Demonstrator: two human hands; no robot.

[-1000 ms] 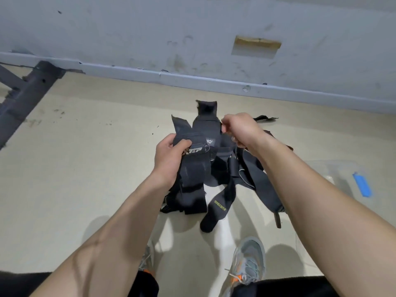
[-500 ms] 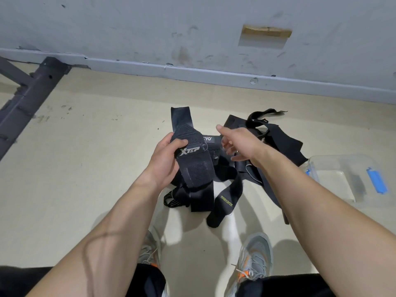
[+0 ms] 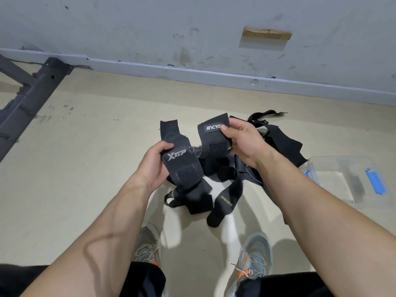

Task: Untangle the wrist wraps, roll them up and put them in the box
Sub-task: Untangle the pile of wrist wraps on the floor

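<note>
I note a grey scuffed wall (image 3: 128,28) across the top of the view, with a skirting strip (image 3: 214,73) along its foot and a small brown wooden patch (image 3: 266,36) set into it. Below lies a pale floor (image 3: 75,146), marked with dark specks on the left. A dark metal frame (image 3: 32,88) runs diagonally over the floor at far left, well apart from the work.

A clear plastic box (image 3: 334,185) sits on the floor at right, with a blue clip (image 3: 376,183) on its far side. My view of its near left corner is cut by the right forearm. I cannot tell whether it has a lid on.

The wrist wraps (image 3: 214,174) are a black tangle held above the floor between the hands, with loose ends hanging down and more straps trailing right toward the box. None are in the box. One hanging strap (image 3: 225,200) bears yellow lettering.

Two grey shoes (image 3: 255,254) with orange laces stand below the tangle.

The left hand (image 3: 154,166) grips one wrap (image 3: 180,161) with silver lettering, thumb on top and fingers curled behind. The right hand (image 3: 242,140) pinches a second wrap (image 3: 214,133) at its white label, with the thumb pressed on the label edge. A short stretch of fabric joins the two wraps between the hands.
</note>
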